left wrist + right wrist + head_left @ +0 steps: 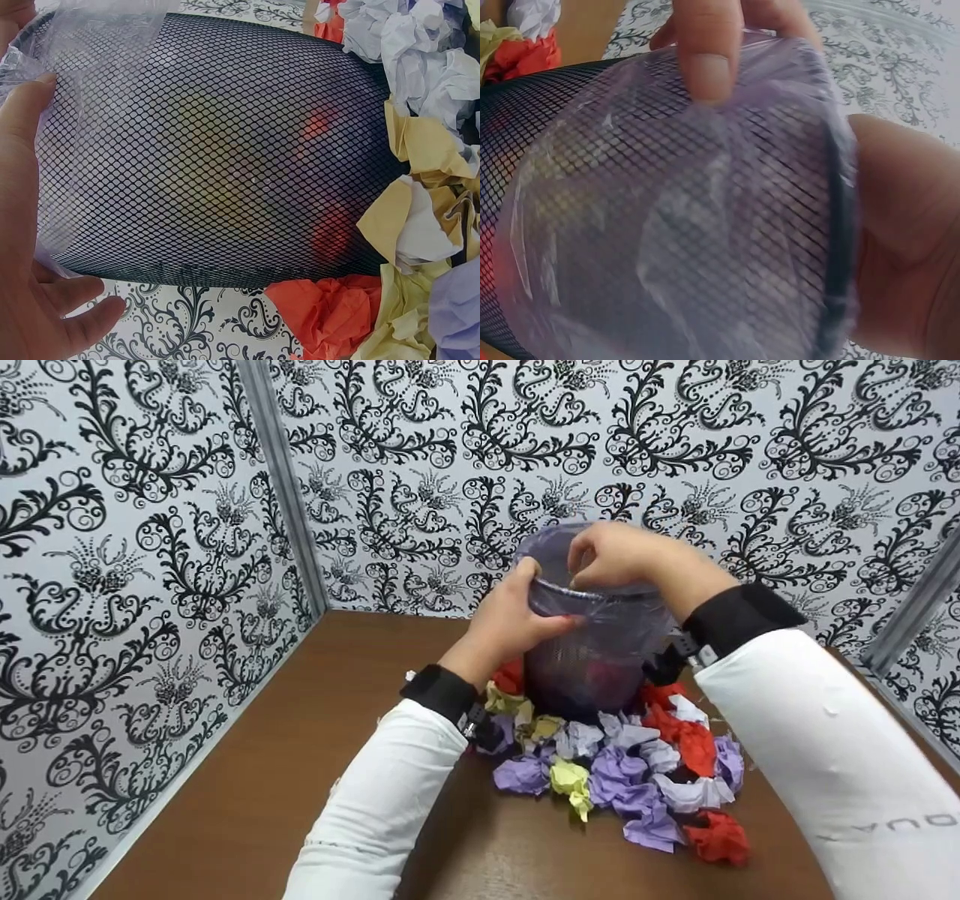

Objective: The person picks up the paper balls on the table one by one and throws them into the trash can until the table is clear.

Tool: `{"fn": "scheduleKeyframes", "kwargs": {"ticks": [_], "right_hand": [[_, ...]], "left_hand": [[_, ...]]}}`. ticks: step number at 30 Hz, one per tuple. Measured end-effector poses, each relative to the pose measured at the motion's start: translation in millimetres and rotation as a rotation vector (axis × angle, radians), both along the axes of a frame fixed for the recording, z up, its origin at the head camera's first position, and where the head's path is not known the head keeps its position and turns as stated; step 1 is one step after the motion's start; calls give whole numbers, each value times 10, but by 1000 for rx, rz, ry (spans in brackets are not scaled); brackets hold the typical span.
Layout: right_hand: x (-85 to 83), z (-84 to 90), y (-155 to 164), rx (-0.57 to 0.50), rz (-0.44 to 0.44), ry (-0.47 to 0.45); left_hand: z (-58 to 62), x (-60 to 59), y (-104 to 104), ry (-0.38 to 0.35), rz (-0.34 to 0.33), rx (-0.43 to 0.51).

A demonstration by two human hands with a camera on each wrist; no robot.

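1. Closest to me I see two white sleeves (pixel 825 750), each ending in a black wrist strap.
2. Just short of both hands lies a heap of crumpled paper balls (pixel 622 780) on the brown table (pixel 247 795). I count roughly four red, six or so lilac, about three yellow and a few white; the pile overlaps too much for an exact count.
3. The heap touches the near foot of the one black mesh bin (pixel 592 660), which stands upright on the table. Red and yellowish shapes show through the mesh (pixel 225 172) from inside.
4. My left hand (pixel 510 619) is wrapped round the bin's left wall just under the rim, thumb across the front, fingers curled to the mesh and gripping it.
5. One clear lilac bag liner (pixel 697 225) is folded over the rim (pixel 577 591), directly above the left thumb.
6. My right hand (pixel 615 555) sits on the rim's far right edge, fingers bent, pinching the liner's plastic against the rim; the right wrist view shows a fingertip (pixel 701 75) pressing the film.
7. Beyond both hands stand patterned black-and-white walls (pixel 420 450).
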State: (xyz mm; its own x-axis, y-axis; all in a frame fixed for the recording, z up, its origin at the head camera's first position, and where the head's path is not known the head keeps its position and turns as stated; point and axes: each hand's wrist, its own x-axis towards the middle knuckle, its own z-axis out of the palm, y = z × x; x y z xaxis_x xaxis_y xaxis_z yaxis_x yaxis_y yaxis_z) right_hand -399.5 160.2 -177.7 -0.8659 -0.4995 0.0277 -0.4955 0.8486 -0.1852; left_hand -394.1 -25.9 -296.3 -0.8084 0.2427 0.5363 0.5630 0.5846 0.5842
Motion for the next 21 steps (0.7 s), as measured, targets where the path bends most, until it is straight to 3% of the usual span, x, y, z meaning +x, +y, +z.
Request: {"fn": "scheduleKeyframes", "kwargs": {"ticks": [12, 21], "right_hand": [[471, 119, 469, -86, 29, 111], [881, -162, 1029, -169, 179, 389]], "left_hand": [[5, 6, -1, -50, -8, 22], [-2, -9, 5, -57, 7, 18]]}}
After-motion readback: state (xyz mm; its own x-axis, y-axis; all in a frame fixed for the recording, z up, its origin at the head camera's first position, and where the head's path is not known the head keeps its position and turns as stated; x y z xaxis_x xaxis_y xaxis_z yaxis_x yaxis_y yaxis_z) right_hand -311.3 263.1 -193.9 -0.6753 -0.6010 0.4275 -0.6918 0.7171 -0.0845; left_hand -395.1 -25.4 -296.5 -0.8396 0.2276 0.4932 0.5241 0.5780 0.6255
